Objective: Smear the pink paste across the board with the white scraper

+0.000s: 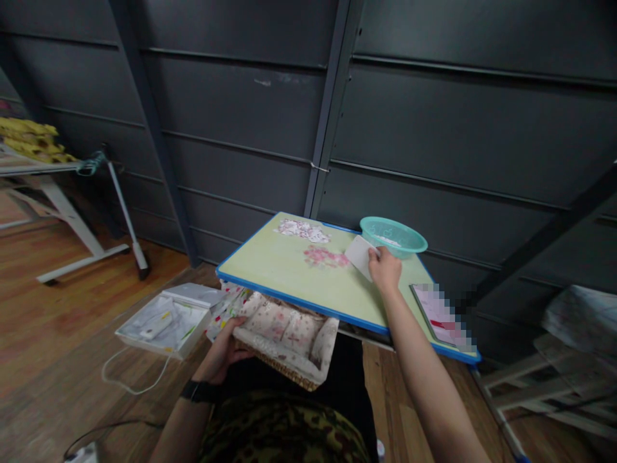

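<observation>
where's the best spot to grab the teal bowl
The bowl is likely best pinched at its near rim, coming from above on the person's side: it sits upright at the far edge of the table, its thin lip flares outward, and the right hand, holding a white card, is beside it.

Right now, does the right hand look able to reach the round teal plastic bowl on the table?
Probably yes. The right hand is just beside the round teal plastic bowl, with nothing between them; however, its fingers hold a flat white card.
</observation>
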Available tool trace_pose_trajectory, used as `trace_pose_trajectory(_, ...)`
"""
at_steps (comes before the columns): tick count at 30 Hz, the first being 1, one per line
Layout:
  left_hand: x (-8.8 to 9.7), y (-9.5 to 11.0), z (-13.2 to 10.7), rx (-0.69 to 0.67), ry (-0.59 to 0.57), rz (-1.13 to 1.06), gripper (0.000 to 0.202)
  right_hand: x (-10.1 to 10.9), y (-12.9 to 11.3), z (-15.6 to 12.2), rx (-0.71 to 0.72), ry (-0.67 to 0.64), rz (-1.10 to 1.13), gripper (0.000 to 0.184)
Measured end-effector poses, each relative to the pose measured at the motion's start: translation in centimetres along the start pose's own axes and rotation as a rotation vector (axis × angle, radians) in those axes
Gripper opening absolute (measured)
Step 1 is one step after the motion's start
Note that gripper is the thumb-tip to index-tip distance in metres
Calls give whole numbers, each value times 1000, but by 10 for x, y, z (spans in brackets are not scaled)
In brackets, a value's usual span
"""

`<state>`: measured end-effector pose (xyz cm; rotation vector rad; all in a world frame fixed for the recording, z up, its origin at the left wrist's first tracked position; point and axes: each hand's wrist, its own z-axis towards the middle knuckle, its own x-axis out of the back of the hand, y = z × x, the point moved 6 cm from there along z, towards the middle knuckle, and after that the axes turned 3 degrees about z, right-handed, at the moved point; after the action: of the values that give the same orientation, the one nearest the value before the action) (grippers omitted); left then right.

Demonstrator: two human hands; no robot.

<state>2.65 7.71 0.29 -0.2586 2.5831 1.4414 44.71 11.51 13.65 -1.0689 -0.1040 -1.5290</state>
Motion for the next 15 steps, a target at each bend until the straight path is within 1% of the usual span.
trace_pose_trajectory(5, 2, -1, 2, -2, -12, 23, 39, -2, 3, 4, 48, 27, 134, 44)
trace_pose_trajectory(11, 3, -2, 3, -8, -16, 14, 38, -8, 1, 3, 79, -55, 206, 47)
trace_pose_trajectory(15, 1, -1, 2, -8, -16, 12, 38, -9, -4, 2, 118, -103, 301, 48)
